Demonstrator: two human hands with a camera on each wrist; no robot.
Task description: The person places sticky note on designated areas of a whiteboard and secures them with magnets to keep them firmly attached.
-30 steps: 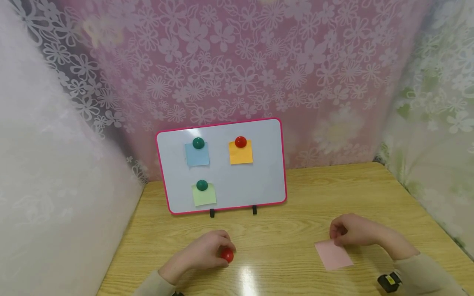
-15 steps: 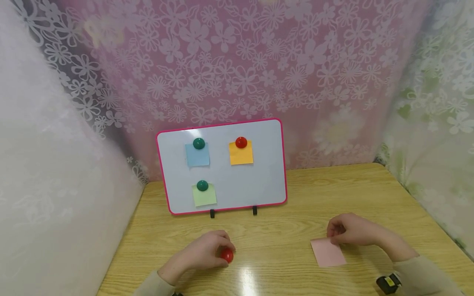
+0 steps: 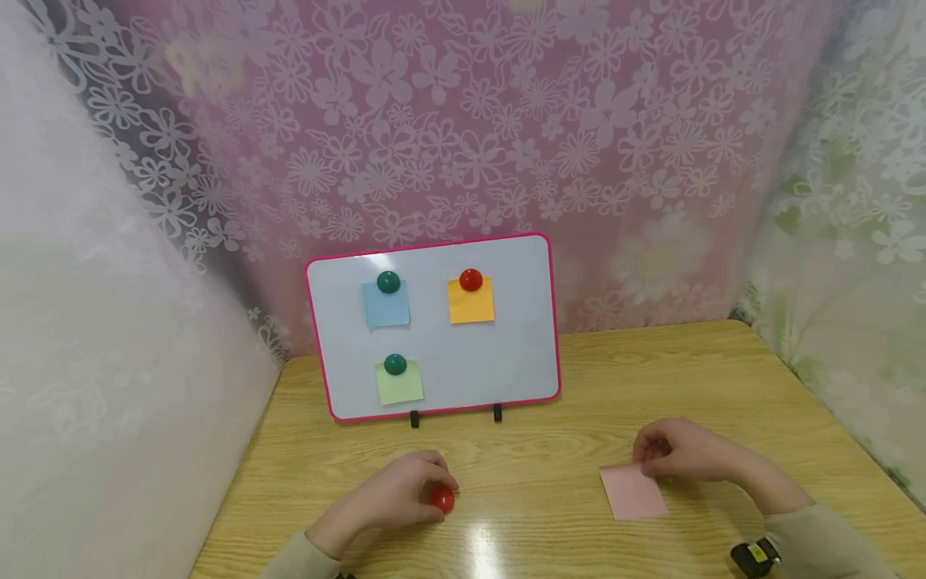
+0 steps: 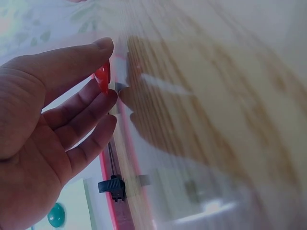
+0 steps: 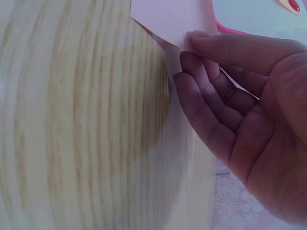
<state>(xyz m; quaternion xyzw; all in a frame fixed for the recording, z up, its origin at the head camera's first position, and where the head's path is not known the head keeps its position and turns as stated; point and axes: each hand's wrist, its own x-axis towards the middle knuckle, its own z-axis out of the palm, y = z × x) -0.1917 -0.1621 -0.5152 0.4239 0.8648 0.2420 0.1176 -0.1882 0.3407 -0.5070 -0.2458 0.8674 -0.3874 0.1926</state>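
Note:
My left hand (image 3: 396, 490) pinches a round red magnet (image 3: 443, 498) between thumb and fingers, low over the table in front of the whiteboard (image 3: 499, 354). The same magnet (image 4: 102, 76) shows at the fingertips in the left wrist view. To the right, my right hand (image 3: 683, 452) holds a pink sticky note (image 3: 633, 492) by its upper right corner. In the right wrist view the thumb and a finger pinch the edge of this note (image 5: 172, 19). Whether the note's lower edge touches the table, I cannot tell.
On the whiteboard, green magnets hold a blue note (image 3: 386, 305) and a light green note (image 3: 400, 384); a red magnet (image 3: 471, 280) holds an orange note (image 3: 471, 304). Black feet (image 3: 497, 412) support the board on the wooden table (image 3: 651, 370). A patterned curtain hangs behind.
My right hand has shifted slightly left, carrying the pink sticky note with it. The left hand and its red magnet have stayed nearly still.

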